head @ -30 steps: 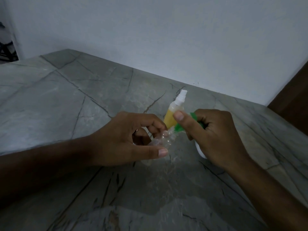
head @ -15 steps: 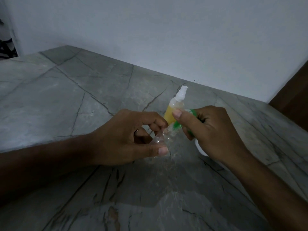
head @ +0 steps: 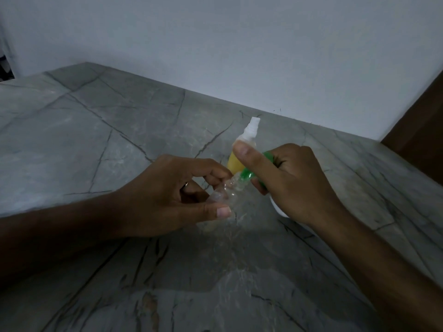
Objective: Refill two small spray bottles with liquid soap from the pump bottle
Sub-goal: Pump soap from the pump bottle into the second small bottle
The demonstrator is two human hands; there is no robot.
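Observation:
My left hand (head: 165, 197) holds a small clear spray bottle (head: 227, 195) between thumb and fingers, tilted with its open neck toward the right. My right hand (head: 294, 183) grips the green pump head (head: 247, 174) of the pump bottle, thumb raised on top, nozzle right at the clear bottle's neck. The pump bottle's white body (head: 278, 209) shows only as a sliver under my right hand. Behind them stands a second small spray bottle (head: 242, 149) with yellow liquid inside and a white spray cap, upright on the counter.
All of this sits on a grey veined stone counter (head: 107, 140) that meets a white wall (head: 239, 44) at the back. A dark brown wooden surface (head: 422, 133) stands at the far right. The light is dim.
Both hands and the two bottles have stayed together in nearly the same pose. My right thumb has lifted a little higher over the green pump head.

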